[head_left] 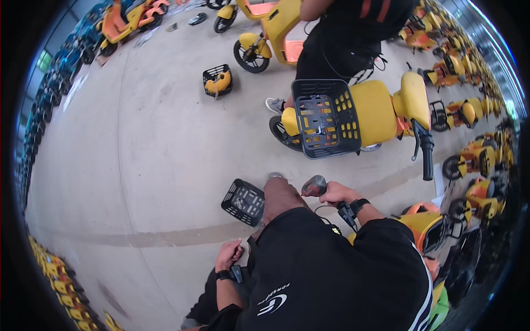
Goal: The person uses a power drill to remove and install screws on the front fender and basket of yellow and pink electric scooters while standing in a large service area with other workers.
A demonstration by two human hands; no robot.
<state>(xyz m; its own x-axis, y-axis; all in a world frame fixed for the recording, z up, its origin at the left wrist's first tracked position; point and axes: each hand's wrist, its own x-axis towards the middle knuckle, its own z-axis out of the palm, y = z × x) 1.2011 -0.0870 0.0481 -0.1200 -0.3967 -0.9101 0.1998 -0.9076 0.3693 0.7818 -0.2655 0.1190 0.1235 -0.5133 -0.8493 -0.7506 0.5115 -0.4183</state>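
My right hand (335, 194) grips a grey and red power drill (313, 186) beside my knee. Low at center, my left hand (229, 255) is curled beside my leg; whether anything is inside its fingers I cannot make out. Just left of my knee a black plastic basket (240, 201) rests on the floor. Ahead, a yellow scooter (378, 110) has a dark perforated basket (326, 118) mounted on it, out of contact with both hands.
Another person in black shorts (331, 47) stands behind that scooter. Farther off, a basket holding a yellow part (217, 83) sits on the concrete floor (138, 165). Rows of scooters (464, 165) line the right and left edges; more yellow scooters (251, 52) stand at the top.
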